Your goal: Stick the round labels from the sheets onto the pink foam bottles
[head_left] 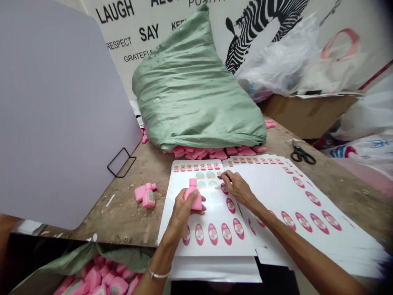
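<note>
My left hand is closed around a small pink plastic bottle, held upright with its cap up over the sticker sheet. The face of the bottle toward me looks plain pink. Fingers pinched, my right hand is at the right side of the same sheet. A small dark tip shows at its fingertips; what it belongs to is hidden. Green round stickers lie just left of those fingers. Pink oval stickers run along the lower part of the sheet.
Two pink bottles lie left of the sheet. More sticker sheets spread to the right, with black scissors beyond. A green sack stands behind, pink bottles under its edge. A black wire stand and an open sack of bottles are left.
</note>
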`<state>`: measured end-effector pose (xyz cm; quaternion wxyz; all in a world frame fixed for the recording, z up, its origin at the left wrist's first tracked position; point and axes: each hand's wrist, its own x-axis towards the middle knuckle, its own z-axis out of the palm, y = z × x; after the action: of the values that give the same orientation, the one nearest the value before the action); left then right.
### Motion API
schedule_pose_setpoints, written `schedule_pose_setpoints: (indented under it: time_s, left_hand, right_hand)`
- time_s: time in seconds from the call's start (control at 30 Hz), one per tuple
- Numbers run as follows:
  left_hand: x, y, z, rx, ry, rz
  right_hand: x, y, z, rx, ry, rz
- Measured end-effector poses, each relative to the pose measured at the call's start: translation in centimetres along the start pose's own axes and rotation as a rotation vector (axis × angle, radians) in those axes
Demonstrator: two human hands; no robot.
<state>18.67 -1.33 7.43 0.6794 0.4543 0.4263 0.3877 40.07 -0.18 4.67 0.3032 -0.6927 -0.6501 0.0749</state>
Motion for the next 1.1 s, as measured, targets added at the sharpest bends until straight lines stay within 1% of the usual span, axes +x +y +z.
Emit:
schedule_pose_setpoints:
  time_s: [0.07,0.17,0.23,0.33,0.5,0.67,0.73,0.83,0.87,0.97,1.1]
  left_hand:
    - [1.5,0.0,0.7,0.001,-0.012,-0.018]
    - [3.6,-0.6,2.3,-0.011,-0.019,-0.008]
    - [4.7,-1.4,3.0,-0.025,-0.011,-0.009]
    - [5.6,-2.4,3.3,-0.030,-0.019,-0.011]
    - [5.9,-3.0,3.0,-0.021,-0.036,0.006]
    - [6.0,-3.1,3.0,-0.006,-0.043,0.007]
    - [6.0,-3.2,2.9,-0.001,-0.043,0.011]
    - [5.9,-3.2,2.9,0.008,-0.063,0.015]
    - [5.9,-3.3,2.9,0.012,-0.066,0.018]
    - [5.9,-3.2,2.9,0.023,-0.052,0.019]
    - [5.9,-3.1,3.1,0.026,-0.047,0.004]
  right_hand:
    - [0.2,1.0,0.9,-0.095,0.037,-0.009]
    - [0.1,1.4,1.8,-0.163,0.061,-0.053]
    - [0.0,1.4,2.0,-0.201,0.061,-0.086]
    - [0.0,1.6,1.8,-0.223,0.041,-0.125]
    - [-0.3,1.9,1.7,-0.197,-0.002,-0.154]
    - [-0.8,1.4,1.5,-0.134,-0.052,-0.157]
    - [-0.7,1.3,1.4,-0.126,-0.040,-0.160]
    - [-0.5,1.3,1.4,-0.206,0.039,-0.156]
    - [-0.4,1.4,1.5,-0.232,0.048,-0.162]
    - [-0.3,1.7,1.7,-0.231,0.020,-0.178]
    - [-0.4,1.8,1.8,-0.148,0.002,-0.127]
